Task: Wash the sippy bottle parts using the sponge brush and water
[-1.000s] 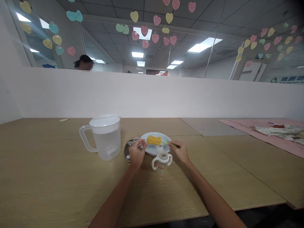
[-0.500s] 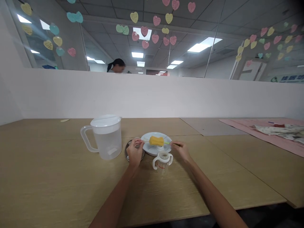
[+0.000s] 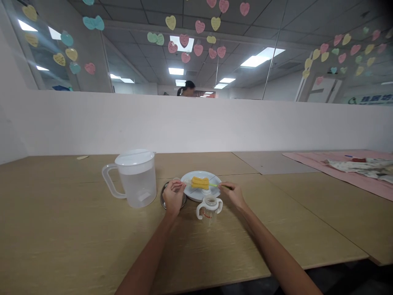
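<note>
Above the white plate (image 3: pixel 186 194), a bottle brush with a yellow sponge head (image 3: pixel 199 183) lies level between my two hands. My right hand (image 3: pixel 233 194) is closed around its thin green handle. At the other end, my left hand (image 3: pixel 173 197) pinches a pale, translucent part beside the sponge; its exact shape is hard to make out. In front of the plate stands an open clear baby bottle (image 3: pixel 209 209) with two white side handles. A small white piece (image 3: pixel 206 191) rests on the plate under the brush.
Left of my hands stands a lidded clear plastic jug (image 3: pixel 138 184) with liquid in it. A round dark metal dish (image 3: pixel 163 199) sits partly under my left hand. At the right, a pink cloth (image 3: pixel 310 159) bears fabric and a pen. A white wall (image 3: pixel 196 123) rises behind the table.
The yellow sponge head has turned, now showing a groove along its length, and sits slightly further left. Both hands keep their grip. Behind the glass, a person has moved right.
</note>
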